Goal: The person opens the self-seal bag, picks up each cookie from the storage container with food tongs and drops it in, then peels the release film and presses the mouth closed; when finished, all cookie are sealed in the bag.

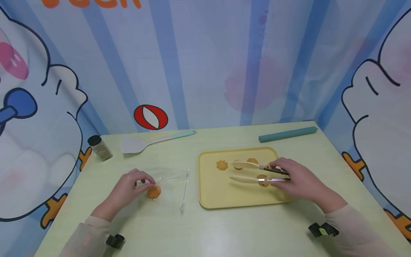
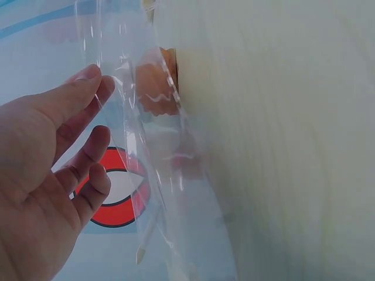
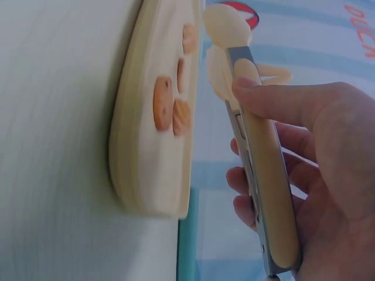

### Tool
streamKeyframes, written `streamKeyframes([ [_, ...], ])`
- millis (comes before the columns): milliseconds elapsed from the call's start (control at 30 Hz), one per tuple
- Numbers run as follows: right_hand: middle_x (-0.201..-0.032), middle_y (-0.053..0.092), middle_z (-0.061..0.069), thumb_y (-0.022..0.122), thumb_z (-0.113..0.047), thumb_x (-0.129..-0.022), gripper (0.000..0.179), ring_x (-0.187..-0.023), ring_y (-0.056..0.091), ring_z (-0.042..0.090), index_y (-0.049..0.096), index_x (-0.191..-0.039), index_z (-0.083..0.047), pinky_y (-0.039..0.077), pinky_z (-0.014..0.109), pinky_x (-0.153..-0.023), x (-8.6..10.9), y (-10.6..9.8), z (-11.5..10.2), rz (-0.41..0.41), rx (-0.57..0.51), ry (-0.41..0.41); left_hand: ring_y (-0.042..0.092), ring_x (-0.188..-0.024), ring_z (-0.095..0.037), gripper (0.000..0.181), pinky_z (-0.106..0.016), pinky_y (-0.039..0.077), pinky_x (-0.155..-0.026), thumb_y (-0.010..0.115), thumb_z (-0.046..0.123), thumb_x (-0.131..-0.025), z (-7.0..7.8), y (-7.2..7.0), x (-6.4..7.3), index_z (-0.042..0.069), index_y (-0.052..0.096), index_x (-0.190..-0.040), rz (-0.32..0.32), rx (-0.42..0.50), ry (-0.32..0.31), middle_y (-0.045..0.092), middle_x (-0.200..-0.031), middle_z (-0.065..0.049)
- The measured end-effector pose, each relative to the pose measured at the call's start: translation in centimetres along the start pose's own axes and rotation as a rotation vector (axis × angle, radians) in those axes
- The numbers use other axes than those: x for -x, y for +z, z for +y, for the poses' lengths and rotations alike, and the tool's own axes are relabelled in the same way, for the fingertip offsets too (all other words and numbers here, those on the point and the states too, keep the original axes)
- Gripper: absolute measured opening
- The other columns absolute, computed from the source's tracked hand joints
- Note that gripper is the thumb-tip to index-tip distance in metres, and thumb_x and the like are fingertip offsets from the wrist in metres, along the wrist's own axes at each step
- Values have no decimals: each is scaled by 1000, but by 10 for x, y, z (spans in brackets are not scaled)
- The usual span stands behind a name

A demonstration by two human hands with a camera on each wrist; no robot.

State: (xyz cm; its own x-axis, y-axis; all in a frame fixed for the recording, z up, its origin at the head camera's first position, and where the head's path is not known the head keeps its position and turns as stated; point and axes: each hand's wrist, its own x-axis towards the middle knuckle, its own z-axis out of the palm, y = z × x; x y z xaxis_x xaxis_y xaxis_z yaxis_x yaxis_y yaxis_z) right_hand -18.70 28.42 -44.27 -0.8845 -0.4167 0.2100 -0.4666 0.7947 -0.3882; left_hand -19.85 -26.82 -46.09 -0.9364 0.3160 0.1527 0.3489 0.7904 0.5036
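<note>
My left hand [image 1: 130, 191] pinches the edge of a clear plastic bag [image 2: 126, 105] between thumb and forefinger, its other fingers loosely bent. Inside the bag, close to those fingertips, lies a brown swirled cookie [image 1: 154, 192]. My right hand [image 1: 300, 180] grips a pair of tongs [image 3: 266, 170], thumb along one arm and fingers round the other. The tong tips point left over a yellow tray [image 1: 224, 200], apart, with nothing between them. Several cookies sit on the tray, among them a flower-shaped cookie [image 1: 222, 165] and a round dotted cookie [image 3: 163, 104].
A spatula [image 1: 135, 144] with a pale blade lies at the back left, beside a black-capped seasoning jar [image 1: 101, 148]. Along the back right edge rests a teal stick-shaped box [image 1: 287, 134]. A printed curtain [image 1: 205, 64] hangs right behind the table.
</note>
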Motion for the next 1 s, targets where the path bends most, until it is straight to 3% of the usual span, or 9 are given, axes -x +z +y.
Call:
streamKeyframes([
  [233,-120,70,6,85,-24,-87,51,-107,68,28,64,-131,-10,55,52,-87,13,-16,24,-9,22,14,58,-90,-16,15,-27,48,-70,82,15,-89,0,1,2,27,77,-96,8,13,15,71,-96,10],
  [467,-124,70,8,84,-26,-87,52,-110,67,30,64,-132,-10,55,53,-88,21,-28,34,-42,27,27,58,-92,-17,17,-29,48,-71,81,13,-89,-3,0,3,28,77,-97,12,2,-4,72,-98,10],
  [1000,-113,70,-4,88,-34,-82,50,-95,65,15,68,-125,-16,53,37,-76,39,-49,52,-105,61,33,58,-90,-14,16,-27,47,-70,82,15,-88,0,3,0,29,77,-96,20,3,49,71,-95,12],
])
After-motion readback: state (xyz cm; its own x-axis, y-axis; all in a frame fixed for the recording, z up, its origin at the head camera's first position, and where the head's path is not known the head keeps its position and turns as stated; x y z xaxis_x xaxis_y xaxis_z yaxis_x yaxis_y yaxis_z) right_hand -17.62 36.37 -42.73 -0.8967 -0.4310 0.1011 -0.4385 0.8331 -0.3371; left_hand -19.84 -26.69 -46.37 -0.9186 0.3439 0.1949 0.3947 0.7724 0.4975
